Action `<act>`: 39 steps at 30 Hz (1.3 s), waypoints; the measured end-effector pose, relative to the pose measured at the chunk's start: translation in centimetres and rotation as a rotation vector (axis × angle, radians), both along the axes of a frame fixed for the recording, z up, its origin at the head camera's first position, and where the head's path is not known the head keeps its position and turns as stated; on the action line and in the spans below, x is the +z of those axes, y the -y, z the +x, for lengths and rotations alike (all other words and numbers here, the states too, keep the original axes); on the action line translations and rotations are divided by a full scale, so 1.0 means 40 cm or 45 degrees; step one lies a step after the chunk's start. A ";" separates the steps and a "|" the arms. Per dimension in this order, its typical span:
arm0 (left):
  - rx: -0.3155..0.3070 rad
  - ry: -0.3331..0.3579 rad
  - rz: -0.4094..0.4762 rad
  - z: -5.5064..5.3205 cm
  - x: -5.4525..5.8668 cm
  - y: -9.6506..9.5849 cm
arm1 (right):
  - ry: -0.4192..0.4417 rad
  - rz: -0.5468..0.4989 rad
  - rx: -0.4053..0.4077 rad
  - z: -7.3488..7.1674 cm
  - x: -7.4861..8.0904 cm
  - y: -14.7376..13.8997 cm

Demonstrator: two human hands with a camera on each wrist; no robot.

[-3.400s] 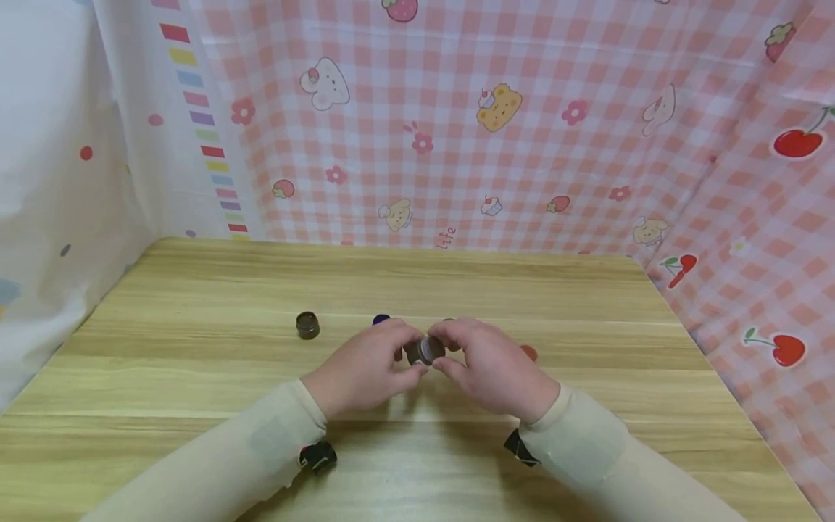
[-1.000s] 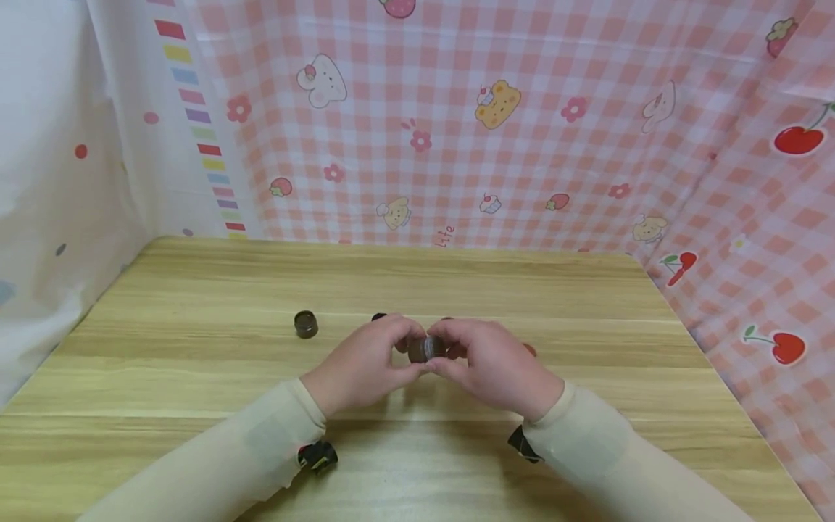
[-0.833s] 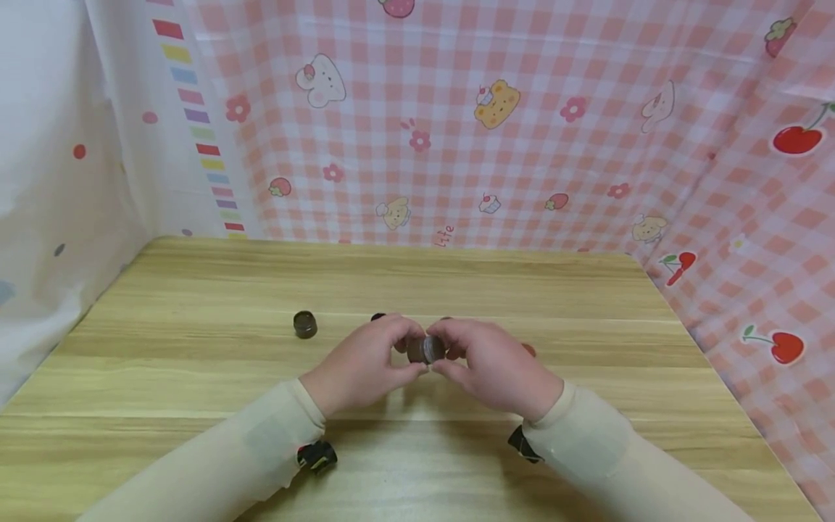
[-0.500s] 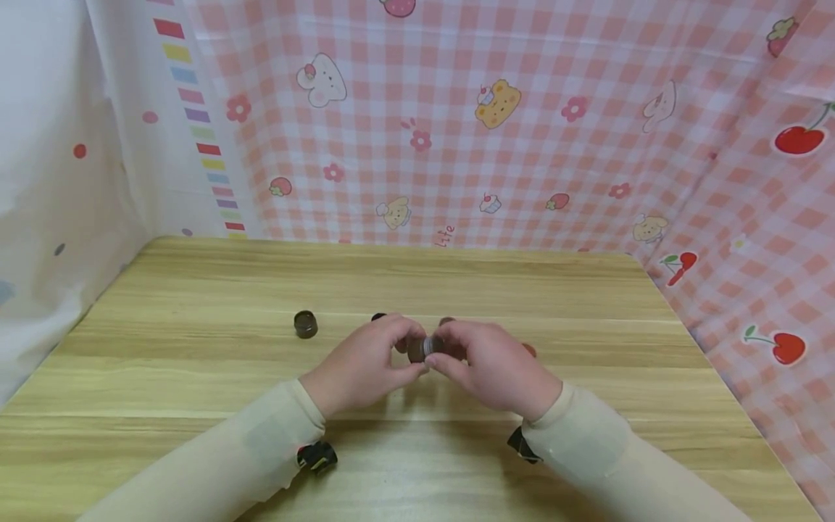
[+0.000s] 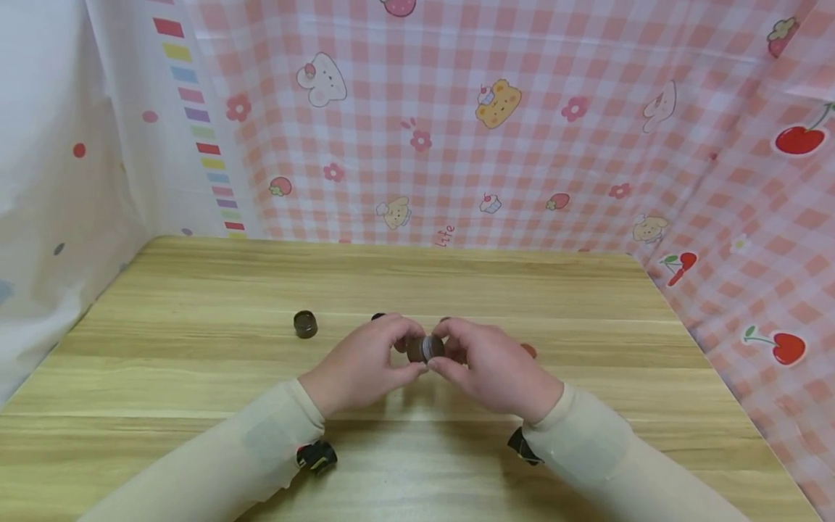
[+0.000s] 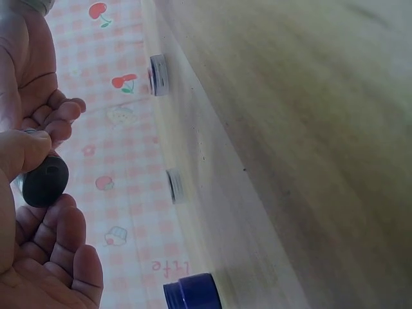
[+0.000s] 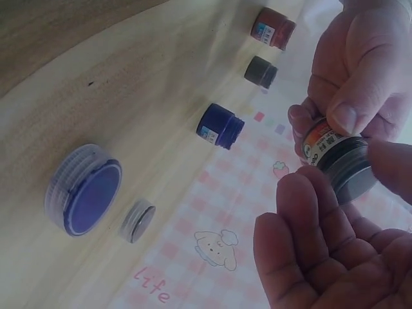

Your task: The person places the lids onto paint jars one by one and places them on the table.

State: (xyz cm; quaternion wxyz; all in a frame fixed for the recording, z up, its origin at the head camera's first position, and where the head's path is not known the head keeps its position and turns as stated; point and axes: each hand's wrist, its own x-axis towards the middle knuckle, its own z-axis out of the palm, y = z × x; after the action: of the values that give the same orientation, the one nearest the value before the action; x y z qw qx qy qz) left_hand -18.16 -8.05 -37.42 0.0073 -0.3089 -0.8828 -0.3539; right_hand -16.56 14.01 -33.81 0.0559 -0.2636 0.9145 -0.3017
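Above the middle of the table, my left hand [image 5: 365,366] holds a small dark paint jar [image 5: 415,351] between thumb and fingers. My right hand [image 5: 492,371] pinches the jar's clear round lid [image 5: 435,348] from the other side. In the right wrist view, the jar [image 7: 320,141] has an orange and white label, and the lid [image 7: 354,172] sits at its mouth. How tightly the lid sits cannot be told. The left wrist view shows the jar's dark base [image 6: 47,183] between thumb and fingers.
A brown open jar [image 5: 305,324] stands left on the wooden table [image 5: 417,283]. In the right wrist view are a blue jar [image 7: 219,125], a red jar [image 7: 271,28] and two loose lids, one larger [image 7: 93,193], one smaller [image 7: 138,220]. Patterned cloth [image 5: 417,109] hangs behind.
My right fingers have shifted round the lid; half a second ago they covered more of it. My left hand and the jar stay nearly in place.
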 end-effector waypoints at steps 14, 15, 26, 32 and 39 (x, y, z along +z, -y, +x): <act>0.018 0.013 -0.007 0.003 0.006 -0.002 | -0.077 -0.039 0.053 0.002 -0.003 -0.001; 0.014 0.015 -0.007 0.003 0.006 -0.002 | -0.067 -0.034 0.049 0.002 -0.003 -0.001; -0.005 0.013 -0.011 0.004 0.003 0.000 | -0.085 0.025 0.023 0.003 -0.002 -0.002; -0.007 0.009 -0.014 0.003 0.003 0.000 | -0.095 -0.014 0.045 0.002 -0.004 0.000; -0.009 0.018 -0.022 0.007 0.010 -0.003 | -0.066 0.011 0.022 0.003 0.001 0.000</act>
State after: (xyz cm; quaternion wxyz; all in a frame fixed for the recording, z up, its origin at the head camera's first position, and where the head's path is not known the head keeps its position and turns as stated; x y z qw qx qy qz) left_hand -17.89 -7.94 -37.04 -0.0030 -0.3096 -0.8847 -0.3485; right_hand -16.42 14.02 -33.79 0.0361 -0.2790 0.9146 -0.2903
